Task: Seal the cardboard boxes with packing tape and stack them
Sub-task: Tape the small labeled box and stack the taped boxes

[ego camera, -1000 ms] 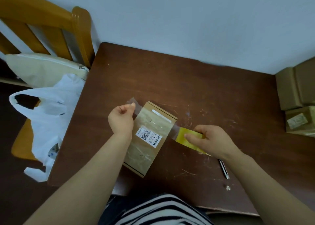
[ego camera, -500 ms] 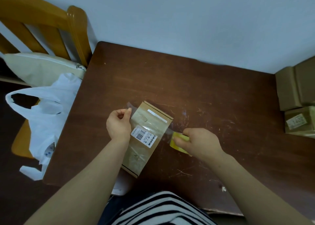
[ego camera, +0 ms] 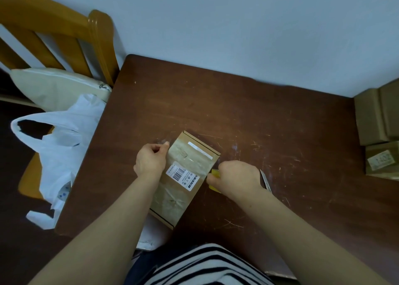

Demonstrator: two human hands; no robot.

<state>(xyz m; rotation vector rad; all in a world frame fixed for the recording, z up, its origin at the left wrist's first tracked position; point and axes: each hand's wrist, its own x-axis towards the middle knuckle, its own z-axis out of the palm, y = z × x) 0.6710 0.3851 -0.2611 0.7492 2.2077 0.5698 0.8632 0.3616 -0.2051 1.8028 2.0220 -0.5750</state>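
A flat cardboard box [ego camera: 183, 198] with a white barcode label lies on the brown table [ego camera: 237, 116], its near end over the table's front edge. A strip of clear tape [ego camera: 190, 161] runs across its top. My left hand [ego camera: 151, 161] pinches the tape's free end at the box's left side. My right hand [ego camera: 235, 176] grips the yellow tape roll [ego camera: 214, 174] right against the box's right side; most of the roll is hidden under my fingers.
A metal blade or pen [ego camera: 265, 180] lies just right of my right hand. Stacked cardboard boxes [ego camera: 377, 120] stand at the right edge. A wooden chair [ego camera: 64, 38] with a cushion [ego camera: 56, 86] and a white plastic bag [ego camera: 62, 146] is at the left.
My right hand has brought the yellow roll leftward and down to the box's right side, so the tape strip now lies across the box. My left hand stays at the left side.
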